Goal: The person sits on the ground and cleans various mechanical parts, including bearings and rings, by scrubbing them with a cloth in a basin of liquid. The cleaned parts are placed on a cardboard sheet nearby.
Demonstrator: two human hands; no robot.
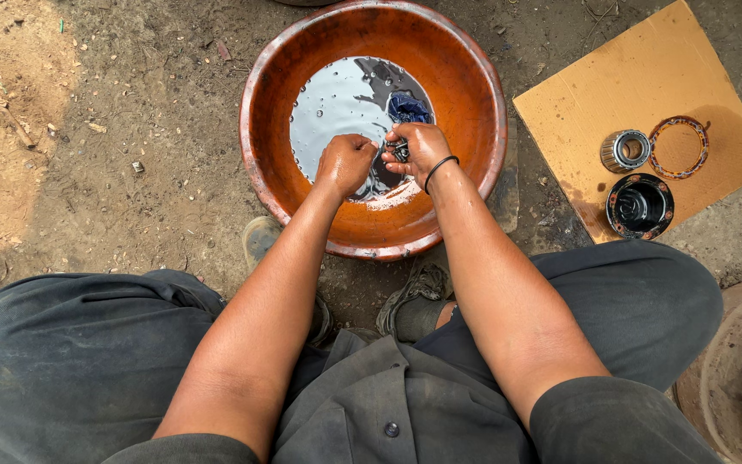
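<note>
Dark grey trousers [70,344] and a buttoned grey shirt [388,404] fill the near edge of the view, knees spread wide, with two bare forearms running forward between them. Beyond the knees, a worn shoe [414,301] rests on the dirt ground [130,172] just at the near rim of a round orange-brown basin [465,94].

Both hands meet over the middle of the basin, above a shallow pool of grey, shiny liquid [337,103]. The left hand [345,163] is curled into a loose fist, wet, and what it has inside cannot be told. The right hand [422,148], with a black band at the wrist, is closed around a small dark metal part [401,152] that shows between the fingers, touching the left hand's knuckles. A blue rag [409,107] lies in the liquid just beyond the right hand.

Right of the basin, a sheet of tan cardboard [637,77] lies on the ground. On its near half sit a silver roller bearing [625,150], a thin rusty ring [678,147] just beside it, and a black cup-shaped cap [641,206] by the near edge.
</note>
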